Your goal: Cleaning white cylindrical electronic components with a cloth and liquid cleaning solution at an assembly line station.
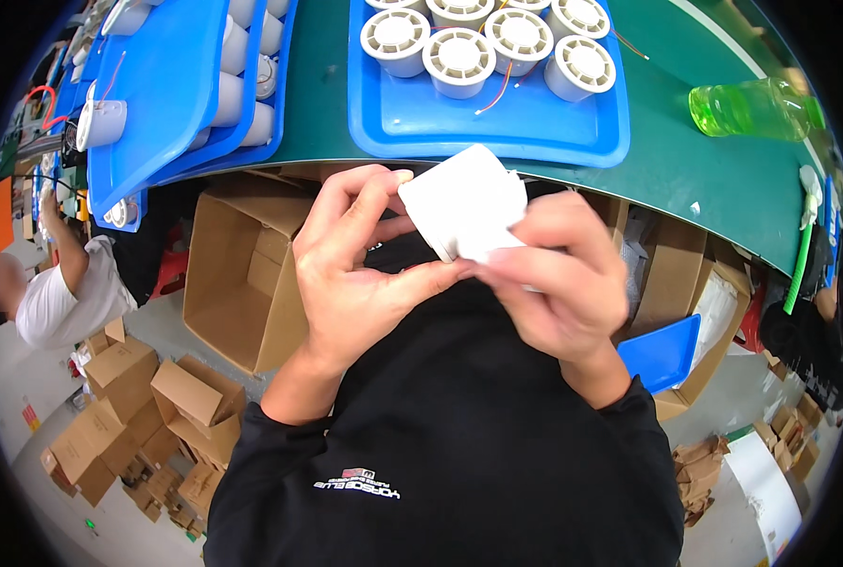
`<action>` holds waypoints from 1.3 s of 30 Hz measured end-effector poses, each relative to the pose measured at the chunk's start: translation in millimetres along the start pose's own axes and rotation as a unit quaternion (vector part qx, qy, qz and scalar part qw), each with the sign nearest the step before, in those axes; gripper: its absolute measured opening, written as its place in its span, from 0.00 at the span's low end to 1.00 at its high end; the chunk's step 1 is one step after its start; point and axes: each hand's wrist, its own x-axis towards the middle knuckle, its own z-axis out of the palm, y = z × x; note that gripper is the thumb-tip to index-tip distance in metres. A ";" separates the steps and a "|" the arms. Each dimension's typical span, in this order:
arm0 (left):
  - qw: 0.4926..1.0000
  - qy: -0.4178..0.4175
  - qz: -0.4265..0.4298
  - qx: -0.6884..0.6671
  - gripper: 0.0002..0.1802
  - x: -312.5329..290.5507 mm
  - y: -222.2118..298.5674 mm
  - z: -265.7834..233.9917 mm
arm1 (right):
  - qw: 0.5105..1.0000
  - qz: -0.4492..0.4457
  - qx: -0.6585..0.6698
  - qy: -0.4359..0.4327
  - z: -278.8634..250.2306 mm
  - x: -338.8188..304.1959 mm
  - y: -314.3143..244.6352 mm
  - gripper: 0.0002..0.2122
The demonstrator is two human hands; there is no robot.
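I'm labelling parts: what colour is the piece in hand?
The piece is white, best seen in the head view.

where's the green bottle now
In the head view, the green bottle is at upper right on the green table, right of the nearest blue tray of white units.

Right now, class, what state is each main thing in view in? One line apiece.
White part: held up, tilted
Left hand: gripping the part
Right hand: touching the part, blurred, grip unclear
Cups: upright, slotted tops up
Tray: flat, holding cups
Left trays: stacked
Bottle: capped
Left box: open
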 end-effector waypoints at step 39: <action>0.982 -0.134 -0.064 -0.116 0.44 -2.2 -4.3 -17.8 | 0.998 0.032 0.049 0.005 -15.9 -6.7 12.3 0.09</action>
